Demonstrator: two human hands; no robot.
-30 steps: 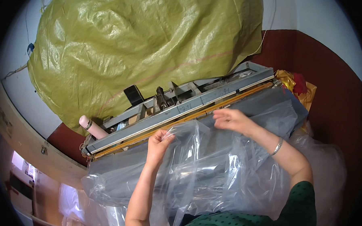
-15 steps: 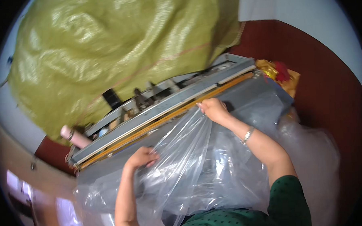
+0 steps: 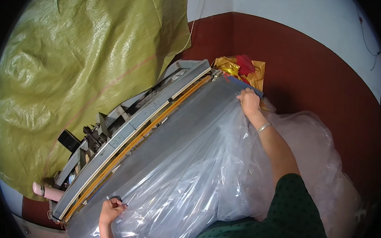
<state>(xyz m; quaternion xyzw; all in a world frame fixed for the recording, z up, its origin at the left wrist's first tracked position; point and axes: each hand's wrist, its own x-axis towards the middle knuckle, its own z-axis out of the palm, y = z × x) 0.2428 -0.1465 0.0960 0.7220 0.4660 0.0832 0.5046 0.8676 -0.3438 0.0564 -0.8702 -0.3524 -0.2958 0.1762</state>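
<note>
A broad sheet of clear plastic film (image 3: 188, 174) lies in shiny folds over a grey work surface (image 3: 190, 106). My left hand (image 3: 111, 211) pinches its edge at the lower left, fingers curled, close to a long grey metal machine frame (image 3: 131, 126). At the upper right, by the far end of the surface, my right hand (image 3: 249, 101) grips the same film between bent fingers. The film is drawn taut between my two hands, and its lower part drapes over my front.
Beyond the frame hangs a large yellow-green woven sheet (image 3: 82, 68). An orange bar (image 3: 144, 133) runs along the frame. A pink bottle (image 3: 49, 192) and a black phone-like slab (image 3: 69, 140) lie at its left. Gold and red wrapping (image 3: 243, 67) sits at the far corner; more film (image 3: 302, 144) billows at right.
My hands have moved apart, the left down and leftward, the right to the far corner, spreading the bunched film wide. The view has turned, so the machine frame slants more steeply.
</note>
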